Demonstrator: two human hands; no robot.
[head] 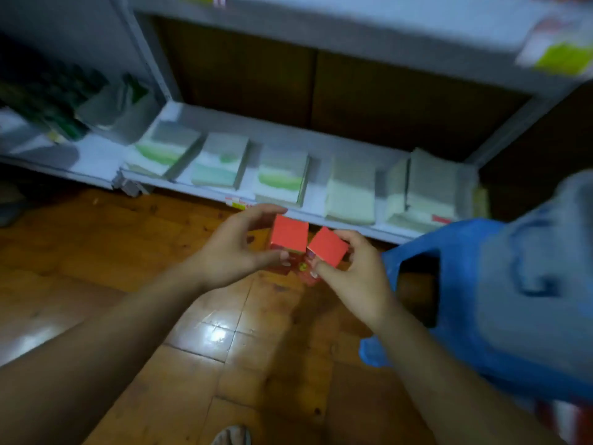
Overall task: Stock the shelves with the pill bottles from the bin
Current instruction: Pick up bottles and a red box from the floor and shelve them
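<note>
Two small red boxes are held side by side above the floor, just in front of the bottom shelf [321,216]. My left hand [234,248] grips the left red box [288,232] between thumb and fingers. My right hand [356,271] grips the right red box [327,245], which is tilted toward the other one; the two boxes touch at their lower corners. A blue plastic bag [455,284] with an open handle hole hangs at the right, close to my right wrist. What is inside the bag is hidden.
The bottom shelf holds a row of several white and green flat packs [221,162]. Dark green packets [54,101] fill the shelf unit at the left. An upper shelf edge [353,36] runs overhead. Shiny wooden floor [205,332] lies below, with a sandalled foot [232,435] at the bottom edge.
</note>
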